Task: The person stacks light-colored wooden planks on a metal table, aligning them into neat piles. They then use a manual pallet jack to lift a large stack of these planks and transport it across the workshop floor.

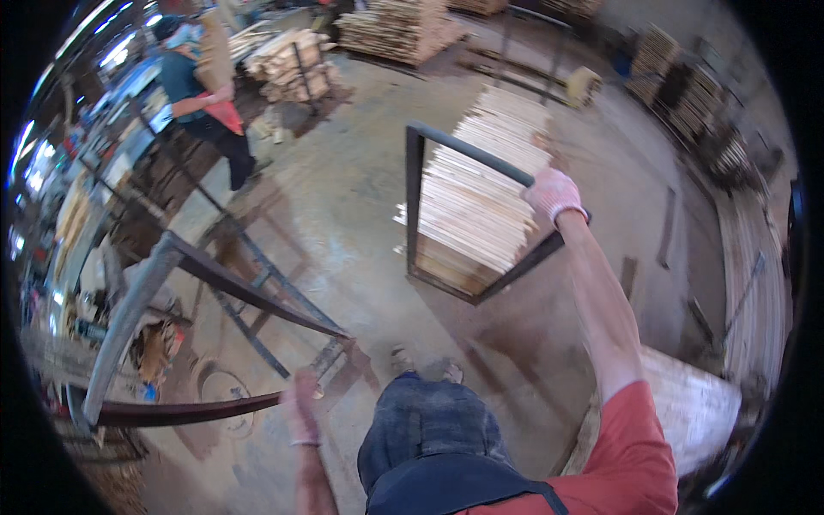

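Note:
My right hand (554,193), in a pale pinkish work glove, is closed around the top bar of a dark metal frame (414,202). That arm stretches forward and to the right. Behind and partly through the frame lies a stack of thin pale wood slats (489,163). My left hand (300,408), also gloved, is low on the left and smeared by motion, so its fingers cannot be read. It is beside the near end of a second dark metal frame (249,296); whether it touches that frame cannot be made out.
A person (202,103) at the far left carries boards against the body. Stacked wood (399,30) stands at the back, with a bundle of boards (292,64) nearer the person. A pale board pile (691,403) is at my right. Metal bars (668,227) lie on the floor.

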### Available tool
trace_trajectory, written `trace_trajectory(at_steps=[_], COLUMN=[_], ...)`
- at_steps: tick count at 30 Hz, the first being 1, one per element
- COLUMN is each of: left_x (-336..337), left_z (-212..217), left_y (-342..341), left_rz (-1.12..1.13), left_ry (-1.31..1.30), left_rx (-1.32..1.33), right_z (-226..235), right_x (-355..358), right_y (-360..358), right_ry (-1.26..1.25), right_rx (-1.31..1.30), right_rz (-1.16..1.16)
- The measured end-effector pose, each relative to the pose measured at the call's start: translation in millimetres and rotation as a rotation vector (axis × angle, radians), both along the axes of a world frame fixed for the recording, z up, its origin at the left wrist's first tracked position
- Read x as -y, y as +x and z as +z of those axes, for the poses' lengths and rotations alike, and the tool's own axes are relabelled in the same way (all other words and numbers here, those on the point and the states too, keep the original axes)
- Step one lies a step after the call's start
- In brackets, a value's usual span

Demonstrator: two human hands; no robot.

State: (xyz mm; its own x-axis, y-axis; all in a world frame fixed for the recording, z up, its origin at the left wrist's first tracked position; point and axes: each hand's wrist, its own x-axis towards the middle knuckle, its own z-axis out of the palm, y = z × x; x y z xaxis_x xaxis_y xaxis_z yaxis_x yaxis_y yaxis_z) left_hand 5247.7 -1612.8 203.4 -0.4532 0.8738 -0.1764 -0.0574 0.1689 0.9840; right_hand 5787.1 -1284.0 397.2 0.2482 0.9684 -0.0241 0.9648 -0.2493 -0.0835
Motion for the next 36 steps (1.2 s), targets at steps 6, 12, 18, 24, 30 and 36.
trace_trajectory(at_steps=[6,12,18,24,30,36], left_x=[68.1,82.6,73.6,37.2,-56.7,-30.9], left_z=[14.7,26.7,11.3,0.7,55.5,12.4], left_y=[-225.2,-284.1,-297.2,-199.0,146.7,226.7], left_rz=[0.111,-0.011,-0.011,-0.522,-0.961,-0.888], left_ry=[-0.150,-0.285,-0.325,-0.319,0.406,0.395], left_rx=[-0.443,-0.569,-0.785,-0.752,-0.602,-0.024], right_z=[-20.3,-35.5,-32.2,-37.4,-19.3,-15.4], right_x=[32.5,86.0,163.7,263.2,373.0,473.4], right_y=[57.4,56.2,63.9,82.4,28.2,-19.6], right_ry=[0.036,0.043,0.047,0.084,0.045,-0.020], right_rx=[0.106,0.071,0.122,0.180,0.193,0.141], right_rz=[-0.019,-0.061,-0.136,-0.187,-0.205,-0.271])
